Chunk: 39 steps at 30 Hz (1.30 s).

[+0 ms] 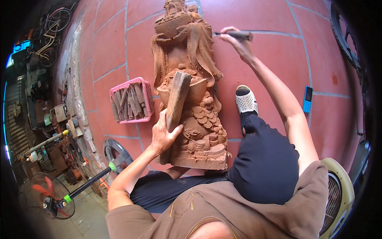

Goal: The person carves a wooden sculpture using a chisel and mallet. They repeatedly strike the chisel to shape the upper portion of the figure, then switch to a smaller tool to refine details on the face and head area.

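A carved reddish-brown wooden statue (201,47) of a robed figure lies on its back in front of me, its base nearest my body. Carved coins and a bowl shape cover its lower half. My left hand (165,134) is wrapped round a worn, squared wooden mallet (179,93), which lies slantwise above the statue's lower part. To the right of the statue's upper part, my right hand (238,43) grips a chisel (240,35) by its dark handle. The chisel points left toward the figure, with a small gap between them.
Left of the statue sits a pink plastic basket (149,100) of several chisels (130,102). A blue phone (307,99) lies on the red tiles at right. My shoed foot (247,102) is close to the statue. A standing fan (49,197) and cluttered shelves are at far left.
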{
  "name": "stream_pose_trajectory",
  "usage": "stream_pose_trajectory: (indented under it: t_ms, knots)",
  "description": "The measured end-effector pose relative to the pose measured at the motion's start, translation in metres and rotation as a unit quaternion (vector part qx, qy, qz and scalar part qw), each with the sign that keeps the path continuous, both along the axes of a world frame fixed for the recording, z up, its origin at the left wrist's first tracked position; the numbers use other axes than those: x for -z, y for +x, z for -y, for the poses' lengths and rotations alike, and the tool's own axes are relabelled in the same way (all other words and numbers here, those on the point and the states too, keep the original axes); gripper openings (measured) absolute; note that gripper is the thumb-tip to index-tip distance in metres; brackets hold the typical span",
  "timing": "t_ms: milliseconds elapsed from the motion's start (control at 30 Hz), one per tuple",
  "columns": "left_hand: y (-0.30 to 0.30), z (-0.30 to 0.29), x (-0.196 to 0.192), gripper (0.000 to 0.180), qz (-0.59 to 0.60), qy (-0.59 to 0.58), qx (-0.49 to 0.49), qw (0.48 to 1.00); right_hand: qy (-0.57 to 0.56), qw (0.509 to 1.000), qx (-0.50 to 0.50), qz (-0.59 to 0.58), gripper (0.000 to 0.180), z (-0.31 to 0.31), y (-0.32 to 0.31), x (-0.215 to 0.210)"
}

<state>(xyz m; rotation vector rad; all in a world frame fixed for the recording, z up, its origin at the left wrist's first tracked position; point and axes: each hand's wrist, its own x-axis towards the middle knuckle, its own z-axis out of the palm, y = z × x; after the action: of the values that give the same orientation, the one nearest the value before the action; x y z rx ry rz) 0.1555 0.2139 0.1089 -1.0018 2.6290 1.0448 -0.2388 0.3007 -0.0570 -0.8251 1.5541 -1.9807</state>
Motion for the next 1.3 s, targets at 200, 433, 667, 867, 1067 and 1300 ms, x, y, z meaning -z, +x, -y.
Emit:
stream_pose_trajectory:
  t_ms: [200,433,667,867,1067,1300]
  knots:
    - [-0.011,-0.002,0.004,0.074,-0.006,0.007,0.011,1.0,-0.01,0.998,0.023,-0.059,0.011,0.042,-0.017,0.013]
    - [0.002,0.001,0.003,0.074,0.005,-0.01,0.002,1.0,0.045,0.991,-0.103,-0.069,0.01,0.009,-0.001,-0.003]
    - [-0.005,0.002,0.008,0.075,-0.019,-0.014,0.029,0.999,0.025,0.989,0.036,-0.139,0.014,0.055,-0.016,-0.005]
    - [0.0,0.002,0.003,0.074,-0.012,-0.014,0.016,1.0,0.065,0.995,-0.075,-0.027,0.011,0.007,0.042,-0.023]
    - [-0.001,0.002,0.007,0.074,-0.015,-0.02,0.024,0.999,-0.014,0.999,-0.043,-0.03,0.009,0.023,0.009,-0.029]
    - [-0.001,0.003,0.008,0.076,-0.019,-0.025,0.032,0.999,0.039,0.968,0.057,-0.24,0.016,0.037,0.033,-0.023]
